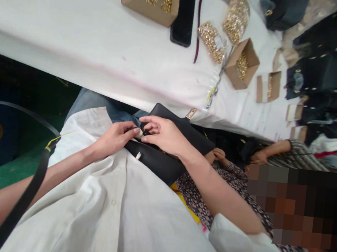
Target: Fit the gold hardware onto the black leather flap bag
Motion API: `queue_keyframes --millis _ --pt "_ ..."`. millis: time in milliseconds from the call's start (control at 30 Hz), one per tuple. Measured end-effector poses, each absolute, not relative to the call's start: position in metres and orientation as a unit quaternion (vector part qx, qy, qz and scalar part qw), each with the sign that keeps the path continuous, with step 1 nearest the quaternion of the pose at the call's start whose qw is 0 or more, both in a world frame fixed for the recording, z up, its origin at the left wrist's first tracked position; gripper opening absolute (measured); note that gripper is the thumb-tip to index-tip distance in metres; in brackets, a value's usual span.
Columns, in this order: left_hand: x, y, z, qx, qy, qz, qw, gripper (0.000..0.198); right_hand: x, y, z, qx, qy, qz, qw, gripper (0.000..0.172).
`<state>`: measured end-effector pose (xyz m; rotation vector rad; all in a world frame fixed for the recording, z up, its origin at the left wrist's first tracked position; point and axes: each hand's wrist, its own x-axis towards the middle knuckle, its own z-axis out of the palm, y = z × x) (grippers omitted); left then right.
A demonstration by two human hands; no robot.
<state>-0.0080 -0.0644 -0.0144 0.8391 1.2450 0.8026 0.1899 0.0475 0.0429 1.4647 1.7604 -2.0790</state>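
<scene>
A black handbag (170, 124) lies across my lap against the table's edge, its two sides spread apart. On its far side sits a gold-coloured metal clasp (191, 113); a small light tab (138, 155) shows on the near side. My left hand (114, 137) pinches at the bag's left end, thumb and fingers together. Opposite it, my right hand (167, 136) has its fingers curled round a small black piece at that same end, its forearm crossing over the bag. The fingers hide exactly which part each hand grips.
On the white-covered table (77, 24) are a cardboard box (148, 13) of gold fittings, a black phone (183, 15) and bagged fittings (212, 41). A smaller box (243, 64) stands further right. Black bags (321, 74) line the far right. A co-worker's hand (260, 156) is close on my right.
</scene>
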Motion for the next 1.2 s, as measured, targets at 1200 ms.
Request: queue_keyframes --millis 1200 --pt "-0.001 -0.061 -0.007 0.348 0.616 0.37 0.602 0.036 0.183 0.037 0.042 0.484 0.673 -0.559 -0.012 0.035"
